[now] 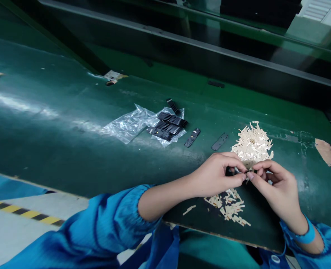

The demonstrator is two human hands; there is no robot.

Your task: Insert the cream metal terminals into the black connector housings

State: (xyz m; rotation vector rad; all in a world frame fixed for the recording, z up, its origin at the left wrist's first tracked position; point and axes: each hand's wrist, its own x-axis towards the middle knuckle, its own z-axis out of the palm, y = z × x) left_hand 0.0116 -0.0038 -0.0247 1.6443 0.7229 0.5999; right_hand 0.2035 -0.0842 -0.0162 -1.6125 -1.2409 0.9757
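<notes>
Left hand [220,172], right hand [279,185] pinching close together; fingertips [250,175] perhaps touching.

Blue work gear with scrunchy cuffs, plus a matching wristband

So the left sleeve [112,220] is a bright blue, loose and pretty wrinkly, with a gathered cuff [145,203] that looks elasticated and sits up the forearm. Right sleeve [329,239] is the same blue, bunched up too, and there's a flat, smooth, lighter blue wristband [307,233] on that side. Blue jacket front [166,246] below, with a round, pale button [275,259] toward the right, and teal-green stuff, probably clothing [212,248], in the middle.
</notes>
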